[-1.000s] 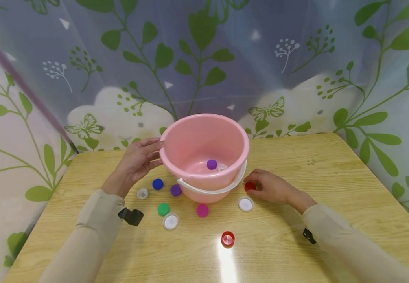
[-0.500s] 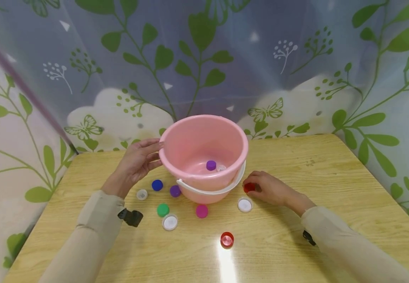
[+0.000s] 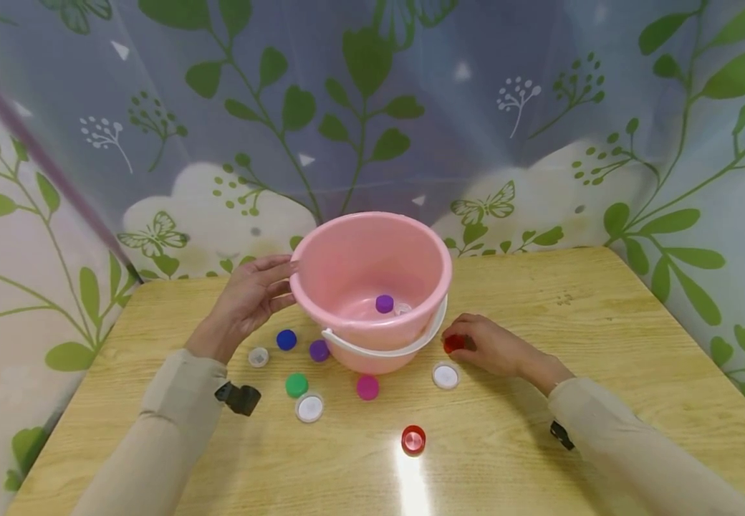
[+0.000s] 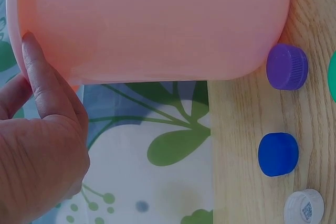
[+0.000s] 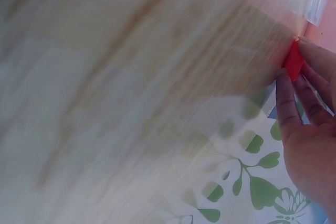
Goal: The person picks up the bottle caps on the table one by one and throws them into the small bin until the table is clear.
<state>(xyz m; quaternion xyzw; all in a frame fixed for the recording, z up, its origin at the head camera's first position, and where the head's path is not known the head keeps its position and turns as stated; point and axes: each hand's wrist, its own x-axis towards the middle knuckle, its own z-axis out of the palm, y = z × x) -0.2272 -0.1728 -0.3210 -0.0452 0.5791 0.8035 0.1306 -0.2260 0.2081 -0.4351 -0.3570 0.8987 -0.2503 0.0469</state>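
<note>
A pink bucket with a white handle stands on the table. At its left rim my left hand holds on with its fingers; the left wrist view shows fingers on both sides of the lip. A red bottle cap is pinched between the thumb and fingers of my right hand, low over the table just right of the bucket. The right wrist view shows this red cap edge-on at the fingertips. Inside the bucket lie a purple cap and a clear-white one.
Around the bucket on the wooden table lie a blue cap, a purple cap, a green cap, a magenta cap, a red cap and several white ones. A leaf-patterned curtain hangs behind.
Both hands keep their places, the left at the bucket rim and the right pinching the red cap. The whole view shifts very slightly.
</note>
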